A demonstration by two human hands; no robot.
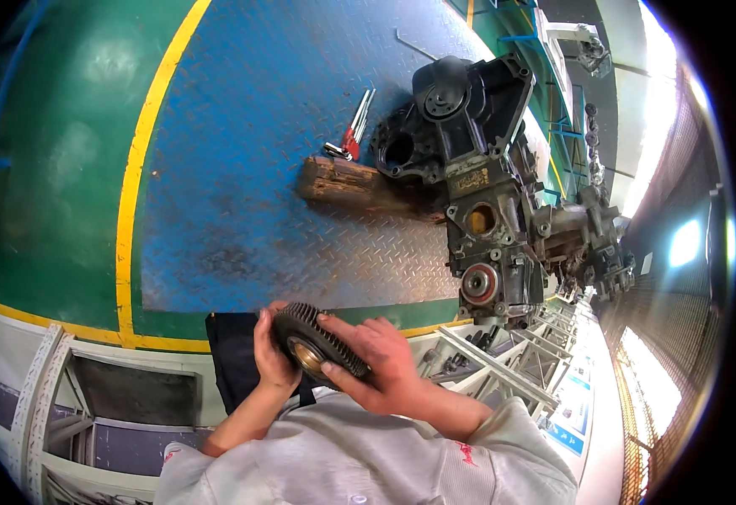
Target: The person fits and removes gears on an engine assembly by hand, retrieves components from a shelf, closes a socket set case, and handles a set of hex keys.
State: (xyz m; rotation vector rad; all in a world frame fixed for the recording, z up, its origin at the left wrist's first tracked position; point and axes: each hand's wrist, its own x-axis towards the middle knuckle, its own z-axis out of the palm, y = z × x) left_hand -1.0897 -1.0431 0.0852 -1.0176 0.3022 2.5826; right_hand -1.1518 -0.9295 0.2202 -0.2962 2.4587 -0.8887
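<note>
one tilted dark gear (303,333) is cupped by the left hand (274,360), pinched by the right hand (385,364)

The dark grey toothed metal gear (317,337) has a brassy gold inner ring (307,353). The blue steel platform (242,151) bears a diamond tread pattern, worn silvery towards its near right corner and blotched brown and black along its near edge. Towards its right edge, the charcoal-black metal engine (461,181) shows a red ring round a silver hub (477,284); the rough wooden beam (355,187) is streaked brown and near-black, the slim hand tools (354,139) silver and red. A solid yellow stripe (136,177) crosses the glossy green floor (48,219) beyond the platform's left edge.
</note>
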